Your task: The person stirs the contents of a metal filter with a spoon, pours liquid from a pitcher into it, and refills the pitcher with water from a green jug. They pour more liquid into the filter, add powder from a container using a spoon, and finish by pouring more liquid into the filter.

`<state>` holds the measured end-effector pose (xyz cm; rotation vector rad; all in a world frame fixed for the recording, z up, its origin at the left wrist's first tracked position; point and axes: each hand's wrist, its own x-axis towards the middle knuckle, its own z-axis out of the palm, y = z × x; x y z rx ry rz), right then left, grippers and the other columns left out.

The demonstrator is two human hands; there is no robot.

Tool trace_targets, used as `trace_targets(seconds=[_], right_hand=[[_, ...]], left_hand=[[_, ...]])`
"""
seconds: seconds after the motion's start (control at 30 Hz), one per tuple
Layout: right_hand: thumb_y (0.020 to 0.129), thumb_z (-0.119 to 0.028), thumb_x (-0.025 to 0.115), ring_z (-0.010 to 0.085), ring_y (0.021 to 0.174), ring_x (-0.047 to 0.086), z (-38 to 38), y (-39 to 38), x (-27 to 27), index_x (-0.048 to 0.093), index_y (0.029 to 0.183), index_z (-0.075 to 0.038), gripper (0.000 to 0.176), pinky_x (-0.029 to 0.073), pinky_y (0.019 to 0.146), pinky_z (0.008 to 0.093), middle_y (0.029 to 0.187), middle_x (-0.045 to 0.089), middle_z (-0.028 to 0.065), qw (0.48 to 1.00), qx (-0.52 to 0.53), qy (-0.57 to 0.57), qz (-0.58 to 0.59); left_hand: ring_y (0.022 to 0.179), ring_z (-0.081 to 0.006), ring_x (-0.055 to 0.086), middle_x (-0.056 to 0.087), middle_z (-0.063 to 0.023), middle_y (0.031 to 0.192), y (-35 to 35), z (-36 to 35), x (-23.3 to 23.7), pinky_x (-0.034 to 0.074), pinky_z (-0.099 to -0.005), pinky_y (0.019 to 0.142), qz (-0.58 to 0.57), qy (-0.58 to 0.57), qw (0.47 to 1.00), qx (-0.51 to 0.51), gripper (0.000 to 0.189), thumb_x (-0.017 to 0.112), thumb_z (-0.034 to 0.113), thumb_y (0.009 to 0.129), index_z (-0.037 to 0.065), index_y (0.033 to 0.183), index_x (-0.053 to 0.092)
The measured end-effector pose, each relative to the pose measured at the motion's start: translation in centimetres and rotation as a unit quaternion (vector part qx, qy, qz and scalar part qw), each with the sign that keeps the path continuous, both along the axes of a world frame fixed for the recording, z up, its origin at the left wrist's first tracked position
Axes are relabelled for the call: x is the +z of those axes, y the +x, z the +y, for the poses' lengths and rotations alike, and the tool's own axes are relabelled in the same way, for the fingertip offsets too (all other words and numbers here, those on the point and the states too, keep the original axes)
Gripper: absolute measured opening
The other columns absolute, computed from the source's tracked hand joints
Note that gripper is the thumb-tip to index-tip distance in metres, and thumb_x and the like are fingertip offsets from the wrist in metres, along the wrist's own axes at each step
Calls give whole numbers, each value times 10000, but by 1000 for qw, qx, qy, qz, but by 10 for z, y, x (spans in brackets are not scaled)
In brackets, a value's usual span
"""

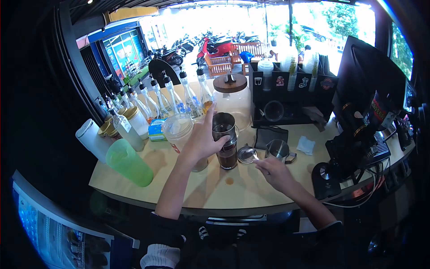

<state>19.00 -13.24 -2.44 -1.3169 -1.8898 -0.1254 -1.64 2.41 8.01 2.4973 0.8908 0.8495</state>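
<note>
A metal drip coffee filter sits on top of a glass of dark liquid. My left hand is at its left side, thumb across the front and index finger stretched upward; the other fingers are hidden. My right hand is closed in a pinch on a small shiny metal piece that looks like a spoon. Just beyond its tip, a round metal lid lies on the counter. Beside it stands a metal jug with a handle.
A green tumbler, a clear plastic tub and several pump bottles crowd the left of the counter. Behind are a wooden-lidded jar and a black cup rack. Right are a tissue and a coffee grinder.
</note>
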Motion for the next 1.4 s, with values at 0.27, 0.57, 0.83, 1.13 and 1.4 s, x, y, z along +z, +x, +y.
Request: trace_targets(seconds=[0.27, 0.57, 0.83, 1.13, 1.4], right_hand=[[828, -96, 633, 260, 847, 614, 6, -1, -41, 627, 1108, -50, 283, 509, 746, 370, 880, 617, 102, 995, 1, -68, -73], [758, -36, 573, 248, 894, 593, 6, -3, -54, 619, 1076, -2, 323, 512, 771, 364, 915, 618, 101, 982, 1, -82, -168], [806, -7, 579, 306, 851, 603, -18, 22, 6, 604, 1007, -13, 203, 495, 733, 393, 929, 605, 133, 992, -74, 78, -62], [940, -134, 550, 235, 750, 596, -21, 102, -49, 570, 991, 2, 146, 458, 716, 338, 843, 604, 113, 957, -172, -122, 200], [983, -165, 495, 81, 731, 483, 2, 89, -62, 489, 842, -75, 167, 396, 720, 246, 762, 517, 0, 856, -11, -101, 507]], left_hand=[[1140, -370, 581, 525, -239, 1299, 0, -1, -6, 468, -431, 974, -31, 40, 999, -8, 1014, 802, 187, 694, 86, 1480, 168], [1190, -364, 519, 527, -182, 1281, -3, -7, -17, 381, -452, 1040, -100, 59, 993, -21, 1045, 830, 151, 636, 65, 1466, 200], [1200, -292, 505, 532, -125, 1282, -6, -13, -23, 410, -416, 998, -126, 128, 984, -12, 1048, 854, 141, 612, 75, 1465, 249], [1200, -276, 508, 537, -112, 1283, -7, -13, -30, 430, -407, 973, -147, 141, 979, -2, 1045, 866, 172, 606, 83, 1454, 261], [1167, -269, 544, 541, -132, 1269, -5, -13, -37, 475, -391, 932, -163, 133, 978, 8, 1055, 875, 177, 599, 64, 1449, 261]])
